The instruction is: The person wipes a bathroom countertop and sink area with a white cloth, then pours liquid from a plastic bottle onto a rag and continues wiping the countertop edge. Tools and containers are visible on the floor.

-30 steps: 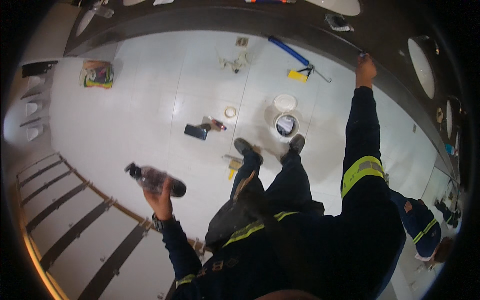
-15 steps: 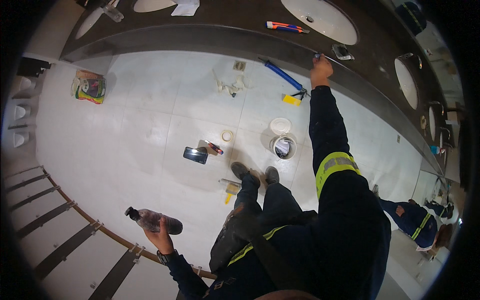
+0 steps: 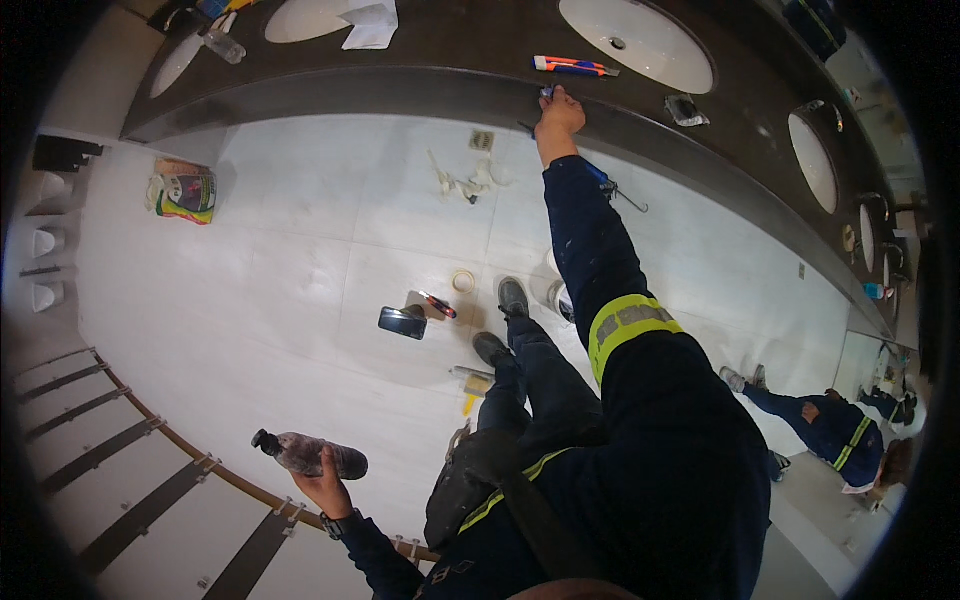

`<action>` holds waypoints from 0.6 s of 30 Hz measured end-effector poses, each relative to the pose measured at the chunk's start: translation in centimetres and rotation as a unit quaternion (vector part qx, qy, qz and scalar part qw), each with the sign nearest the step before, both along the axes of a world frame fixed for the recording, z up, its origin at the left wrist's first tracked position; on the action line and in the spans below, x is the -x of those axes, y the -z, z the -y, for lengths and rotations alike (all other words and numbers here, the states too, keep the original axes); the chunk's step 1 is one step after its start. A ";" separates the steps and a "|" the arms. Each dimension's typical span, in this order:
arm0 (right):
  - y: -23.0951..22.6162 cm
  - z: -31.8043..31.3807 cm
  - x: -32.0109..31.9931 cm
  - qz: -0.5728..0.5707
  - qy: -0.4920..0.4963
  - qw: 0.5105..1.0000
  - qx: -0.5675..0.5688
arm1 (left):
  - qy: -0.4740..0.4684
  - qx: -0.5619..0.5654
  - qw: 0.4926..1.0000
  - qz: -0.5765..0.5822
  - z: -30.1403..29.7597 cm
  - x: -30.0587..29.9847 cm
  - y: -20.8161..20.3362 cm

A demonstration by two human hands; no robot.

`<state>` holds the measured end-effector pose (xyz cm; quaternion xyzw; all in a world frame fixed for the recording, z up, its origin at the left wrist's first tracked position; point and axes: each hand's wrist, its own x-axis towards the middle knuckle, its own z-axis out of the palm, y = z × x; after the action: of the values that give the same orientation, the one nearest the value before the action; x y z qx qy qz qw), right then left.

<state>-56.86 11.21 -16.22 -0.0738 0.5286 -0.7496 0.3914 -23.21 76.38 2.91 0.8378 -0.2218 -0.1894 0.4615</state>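
My left hand [image 3: 325, 492] is wrapped around a plastic bottle [image 3: 318, 456] with a black cap, its inside dark and cloudy. The bottle lies nearly level, held out to my left above the floor. My right arm stretches to the front edge of the dark countertop [image 3: 450, 52]. There my right hand [image 3: 562, 118] is closed, its fingertips pinching a small bluish thing too small to name. Just beyond it on the counter lies an orange and blue utility knife [image 3: 574, 66]. Under my right forearm, part of a caulking gun [image 3: 602, 180] shows on the floor.
Oval sinks [image 3: 640, 40] line the counter, with crumpled foil-like wrap [image 3: 686, 110] and white paper [image 3: 370, 24]. On the floor are a dark box-like object [image 3: 402, 322], a red cutter [image 3: 438, 305], a tape roll [image 3: 463, 281], a brush [image 3: 476, 388] and a bag [image 3: 184, 192]. Another person [image 3: 830, 425] sits at right.
My right hand has slid left along the counter edge, and the forearm now covers much of the caulking gun and bucket. My feet have shifted. The bottle stays in my left hand.
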 end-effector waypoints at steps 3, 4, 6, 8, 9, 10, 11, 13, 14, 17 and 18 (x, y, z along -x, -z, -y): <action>0.0 -0.6 -0.2 0.041 -0.023 0.999 0.025 | 0.017 0.014 1.000 0.008 2.6 -0.7 -1.2; 0.2 -0.8 0.4 0.021 -0.021 0.999 0.013 | 0.026 0.020 0.999 0.007 3.9 -1.0 -1.7; 0.4 -1.2 2.7 -0.018 -0.012 1.000 -0.010 | 0.043 0.025 0.999 0.003 6.7 -1.7 -2.7; 0.7 -1.9 6.1 -0.013 0.017 1.000 0.001 | 0.059 0.028 0.998 0.005 9.4 -2.3 -3.5; 0.8 -2.3 8.1 -0.010 0.031 0.999 0.006 | 0.066 0.029 0.997 0.009 10.7 -2.6 -3.9; 0.8 -2.8 10.2 -0.019 0.044 0.999 0.001 | 0.071 0.029 0.997 0.014 11.7 -2.7 -4.3; 0.7 -3.4 12.6 -0.027 0.056 0.998 -0.004 | 0.072 0.034 0.997 0.015 12.9 -2.6 -4.9; 1.3 -3.9 18.2 -0.050 0.063 0.997 -0.015 | 0.078 0.050 0.996 0.010 16.0 -2.2 -5.6; 1.5 -4.1 20.9 -0.047 0.080 0.996 -0.014 | 0.087 0.052 0.995 0.010 17.3 -2.4 -5.5; 0.9 -5.0 24.2 -0.038 0.066 0.997 -0.035 | 0.096 0.048 0.994 0.012 20.0 -2.4 -5.2; 0.8 -5.3 24.8 -0.034 0.055 0.997 -0.045 | 0.101 0.044 0.994 0.010 21.3 -2.1 -5.4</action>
<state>-81.63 16.52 -17.01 -0.0524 0.5781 -0.7426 0.3340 -21.15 55.08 8.34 0.7920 -0.3178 -0.2169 0.4741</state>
